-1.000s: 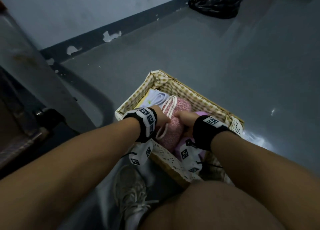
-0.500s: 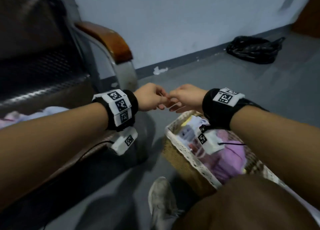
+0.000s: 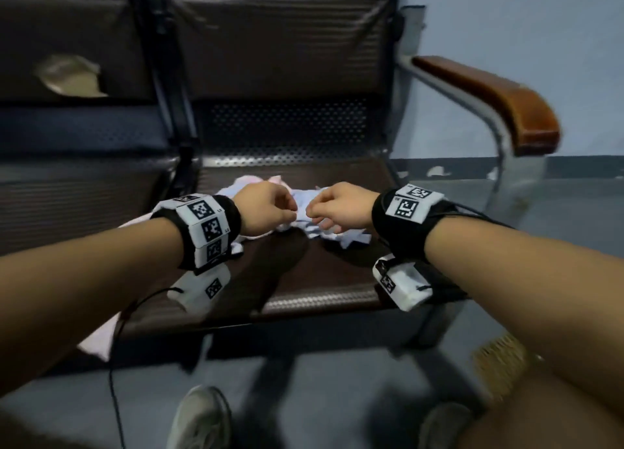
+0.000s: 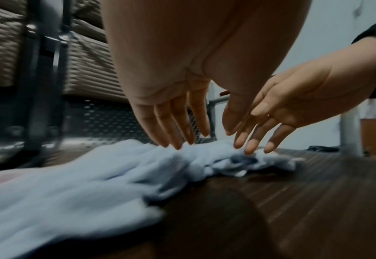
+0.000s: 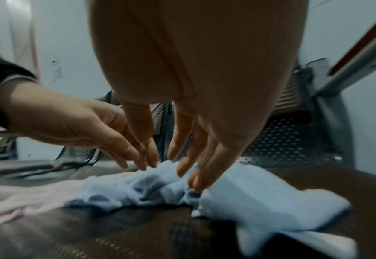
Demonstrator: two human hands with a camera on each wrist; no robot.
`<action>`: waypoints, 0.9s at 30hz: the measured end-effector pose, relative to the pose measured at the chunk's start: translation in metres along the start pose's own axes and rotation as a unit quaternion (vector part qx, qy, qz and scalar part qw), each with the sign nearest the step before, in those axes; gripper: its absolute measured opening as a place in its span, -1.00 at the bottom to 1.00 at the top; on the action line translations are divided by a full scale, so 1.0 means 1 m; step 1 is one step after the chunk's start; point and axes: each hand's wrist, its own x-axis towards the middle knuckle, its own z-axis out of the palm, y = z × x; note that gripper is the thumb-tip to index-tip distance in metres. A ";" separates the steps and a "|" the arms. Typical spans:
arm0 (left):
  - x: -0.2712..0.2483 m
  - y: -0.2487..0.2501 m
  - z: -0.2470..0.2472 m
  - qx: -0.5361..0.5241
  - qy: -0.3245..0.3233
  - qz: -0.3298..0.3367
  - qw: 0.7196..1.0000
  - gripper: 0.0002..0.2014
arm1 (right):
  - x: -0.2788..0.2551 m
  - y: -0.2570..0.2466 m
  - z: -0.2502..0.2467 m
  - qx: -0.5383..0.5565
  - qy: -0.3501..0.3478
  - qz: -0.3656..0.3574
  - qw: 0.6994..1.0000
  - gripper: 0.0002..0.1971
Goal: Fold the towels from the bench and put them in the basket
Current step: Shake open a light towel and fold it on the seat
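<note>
A crumpled light blue towel [image 3: 332, 234] lies on the dark perforated bench seat [image 3: 314, 290], with a pink towel [image 3: 251, 180] behind and to its left. My left hand [image 3: 266, 207] and right hand [image 3: 332, 205] hover side by side just over the blue towel [image 4: 120, 168]. In the wrist views both hands point straight fingers down; the right fingertips [image 5: 195, 185] touch the blue towel [image 5: 255, 194], the left fingertips [image 4: 178, 145] are at its folds. Neither hand holds anything. The pink towel [image 5: 16, 198] lies at the left. A corner of the wicker basket [image 3: 503, 361] shows at lower right.
The bench has a wooden armrest [image 3: 489, 97] on a metal frame at the right and a second seat [image 3: 74, 192] to the left. My shoes [image 3: 199, 418] stand on the grey floor before the bench. A cable [image 3: 116, 347] hangs from the left wrist.
My hands left the basket, rose together, and swung left over the bench. They now reach down onto the blue towel with fingers spread straight.
</note>
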 end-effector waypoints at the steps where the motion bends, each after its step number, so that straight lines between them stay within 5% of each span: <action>1: -0.003 -0.020 -0.002 0.027 0.000 -0.023 0.999 -0.81 | 0.011 -0.006 0.011 -0.042 -0.005 -0.019 0.999 -0.69; 6: -0.015 -0.105 0.000 0.137 -0.028 -0.143 0.980 -0.27 | 0.050 -0.016 0.048 -0.302 0.004 -0.064 0.951 -0.51; 9: -0.017 -0.133 0.006 0.136 -0.040 -0.189 0.972 -0.23 | 0.064 -0.005 0.052 -0.355 0.038 -0.050 0.933 -0.25; 12: -0.013 -0.144 0.010 0.125 -0.016 -0.188 0.974 -0.28 | 0.072 0.002 0.046 -0.310 0.058 -0.020 0.949 -0.03; 17: -0.002 -0.122 0.020 0.149 0.064 -0.130 0.978 -0.24 | 0.075 0.006 0.031 -0.371 0.019 -0.016 0.928 -0.74; 21: 0.010 -0.088 0.028 0.133 0.022 -0.059 0.989 -0.22 | 0.066 0.003 0.032 -0.258 0.056 -0.075 0.962 -0.79; 24: 0.015 -0.073 0.033 0.150 0.031 -0.035 0.988 -0.45 | 0.057 -0.002 0.021 -0.122 0.128 -0.156 0.972 -0.85; 27: 0.017 -0.060 0.028 0.058 0.085 0.034 0.994 -0.64 | 0.050 0.000 0.003 -0.079 0.204 -0.180 0.959 -0.76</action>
